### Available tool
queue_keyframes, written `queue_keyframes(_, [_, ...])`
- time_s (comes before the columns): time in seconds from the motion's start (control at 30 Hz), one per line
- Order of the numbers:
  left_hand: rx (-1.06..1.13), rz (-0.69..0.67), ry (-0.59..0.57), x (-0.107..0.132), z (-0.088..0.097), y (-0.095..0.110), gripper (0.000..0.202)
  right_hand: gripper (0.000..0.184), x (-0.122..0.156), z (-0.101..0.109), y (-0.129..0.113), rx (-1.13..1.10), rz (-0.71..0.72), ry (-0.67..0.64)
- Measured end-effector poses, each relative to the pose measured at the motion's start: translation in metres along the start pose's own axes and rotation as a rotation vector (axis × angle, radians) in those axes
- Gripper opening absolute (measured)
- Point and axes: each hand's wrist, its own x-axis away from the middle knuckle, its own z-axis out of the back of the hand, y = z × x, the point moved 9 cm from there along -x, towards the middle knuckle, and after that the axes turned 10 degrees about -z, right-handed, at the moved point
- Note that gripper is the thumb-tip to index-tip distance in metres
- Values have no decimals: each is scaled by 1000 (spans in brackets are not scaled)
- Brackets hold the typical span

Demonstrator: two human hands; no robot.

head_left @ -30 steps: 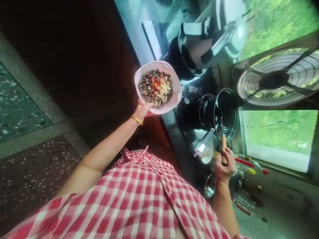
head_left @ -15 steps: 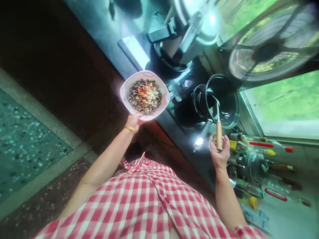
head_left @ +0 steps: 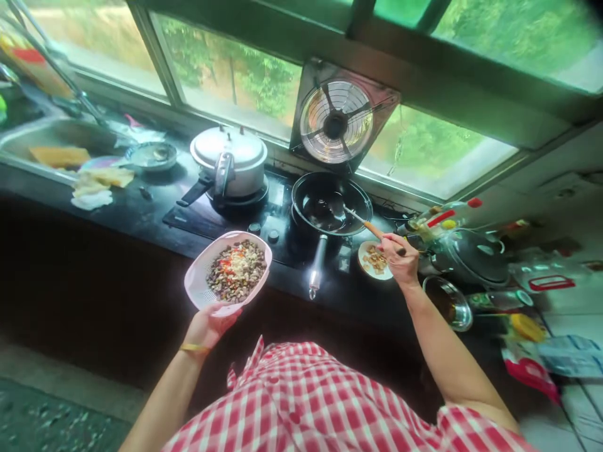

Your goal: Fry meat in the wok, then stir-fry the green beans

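Observation:
My left hand (head_left: pixel 214 323) grips the near rim of a pale pink plastic colander (head_left: pixel 198 276), tilted slightly in front of the counter. Inside lie small dark chopped pieces (head_left: pixel 230 282), topped with chopped red bits and pale minced bits. My right hand (head_left: pixel 399 256) is closed round the wooden handle of a spatula (head_left: pixel 372 229). Its metal end reaches into a black frying pan (head_left: pixel 332 229) on the right burner, where the bottom looks shiny. Just left of my right hand, a small white dish (head_left: pixel 377 260) of light brown pieces rests on the counter.
A pressure cooker (head_left: pixel 230 157) stands on the left burner, its handle pointing forward. The pan's handle (head_left: pixel 318 267) sticks out towards me. Bottles (head_left: pixel 443 216), a lidded pot (head_left: pixel 480 254) and a metal bowl (head_left: pixel 447 304) crowd the right. A sink (head_left: pixel 28 144) lies far left; a fan (head_left: pixel 336 122) sits behind.
The view has swung round and levelled towards the window. My right hand, earlier at the small dish below the spatula handle, now grips that handle. The colander stays in my left hand.

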Motion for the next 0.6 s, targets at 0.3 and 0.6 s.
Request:
queue_keyframes(0.3, [-21, -185, -17, 23, -64, 28, 40, 30, 4, -15, 34, -290, -175, -141])
queue_keyframes(0.6, [-131, -246, -81, 32, -139, 53, 53, 25, -1, 17, 44, -350, -153, -206])
